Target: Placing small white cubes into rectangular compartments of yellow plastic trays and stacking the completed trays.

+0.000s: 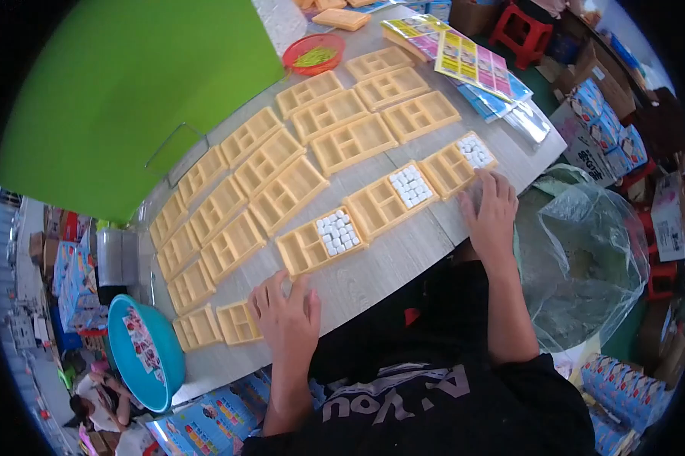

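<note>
Three peach plastic trays form a slanting row along the near side of the table: a left one (293,252), a middle one (365,215) and a right one (443,173). Small white blocks (337,232) fill the right-hand compartment of each; their other compartments are bare. My left hand (285,310) has its fingers spread just below the left tray, beside a smaller-looking bare tray (238,322). My right hand (493,213) reaches to the near corner of the right tray, fingers apart and slightly bent. Neither hand visibly holds anything. Whether the right fingertips touch the tray I cannot tell.
Several bare trays (285,194) stand in rows farther back. A red basket (289,57) holds thin yellow-green pieces. Printed card sheets (473,64) lie at the far right. A teal basin (171,365) stands left, a clear plastic bag (586,266) right. A person (103,399) sits lower left.
</note>
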Tool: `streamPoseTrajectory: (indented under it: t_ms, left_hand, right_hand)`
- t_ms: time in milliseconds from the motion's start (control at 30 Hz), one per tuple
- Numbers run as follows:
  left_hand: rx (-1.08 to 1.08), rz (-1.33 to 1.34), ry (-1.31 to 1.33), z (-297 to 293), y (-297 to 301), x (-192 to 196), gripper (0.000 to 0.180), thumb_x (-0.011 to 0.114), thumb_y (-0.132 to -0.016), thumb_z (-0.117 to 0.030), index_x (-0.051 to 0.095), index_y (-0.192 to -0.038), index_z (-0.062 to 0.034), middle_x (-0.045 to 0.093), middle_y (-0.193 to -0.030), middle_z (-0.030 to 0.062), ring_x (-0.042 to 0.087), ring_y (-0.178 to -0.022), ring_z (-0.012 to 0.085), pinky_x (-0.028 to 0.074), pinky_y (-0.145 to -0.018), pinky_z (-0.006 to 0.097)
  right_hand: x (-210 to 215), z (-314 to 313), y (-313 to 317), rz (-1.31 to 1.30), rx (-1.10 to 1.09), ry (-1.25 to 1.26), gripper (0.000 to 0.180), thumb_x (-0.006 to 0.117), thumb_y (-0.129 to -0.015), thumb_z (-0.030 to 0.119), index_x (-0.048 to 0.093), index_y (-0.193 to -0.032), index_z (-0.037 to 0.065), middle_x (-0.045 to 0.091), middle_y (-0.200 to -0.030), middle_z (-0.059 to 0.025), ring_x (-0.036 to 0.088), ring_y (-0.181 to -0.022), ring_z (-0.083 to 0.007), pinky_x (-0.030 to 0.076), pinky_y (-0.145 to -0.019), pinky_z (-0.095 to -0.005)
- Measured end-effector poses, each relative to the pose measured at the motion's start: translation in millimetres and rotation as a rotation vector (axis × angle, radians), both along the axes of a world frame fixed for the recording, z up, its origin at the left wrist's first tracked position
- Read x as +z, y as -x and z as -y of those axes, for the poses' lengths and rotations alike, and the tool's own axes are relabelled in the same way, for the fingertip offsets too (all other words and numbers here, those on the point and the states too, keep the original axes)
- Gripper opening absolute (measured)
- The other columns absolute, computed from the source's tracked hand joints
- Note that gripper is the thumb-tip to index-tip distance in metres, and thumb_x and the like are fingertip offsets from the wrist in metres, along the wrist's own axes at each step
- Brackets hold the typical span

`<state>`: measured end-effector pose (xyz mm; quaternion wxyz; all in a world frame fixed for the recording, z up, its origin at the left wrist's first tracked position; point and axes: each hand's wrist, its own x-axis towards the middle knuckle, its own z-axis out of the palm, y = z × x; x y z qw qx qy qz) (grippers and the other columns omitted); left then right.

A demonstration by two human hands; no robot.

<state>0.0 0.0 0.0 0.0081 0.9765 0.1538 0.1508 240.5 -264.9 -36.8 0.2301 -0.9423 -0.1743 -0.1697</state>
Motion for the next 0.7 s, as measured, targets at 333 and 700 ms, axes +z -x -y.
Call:
streamPoseTrajectory:
  t_ms: [333,700]
  left_hand:
    - [0.026,0.014,0.092,-18,-10,4,0.035,0.073,-0.088,-0.026,0.07,-0.119,-0.0095,0.06,-0.101,0.0081,0.057,-0.102,0.03,0.042,-0.096,0.046]
    - [0.015,-0.093,0.089,-26,-19,-3,0.036,0.063,-0.097,-0.026,0.066,-0.125,-0.003,0.061,-0.106,0.0176,0.058,-0.104,0.0385,0.043,-0.093,0.051]
  right_hand:
    - [-6,-12,3,0.021,0.003,-0.074,0.046,0.069,-0.092,0.02,0.056,-0.133,0.004,0.058,-0.129,-0.0172,0.052,-0.124,-0.037,0.036,-0.109,-0.0489]
    - [-14,18,4,0.1,0.112,-0.169,0.039,0.068,-0.088,0.016,0.059,-0.124,0.006,0.064,-0.119,-0.0175,0.058,-0.114,-0.0385,0.041,-0.102,-0.0498]
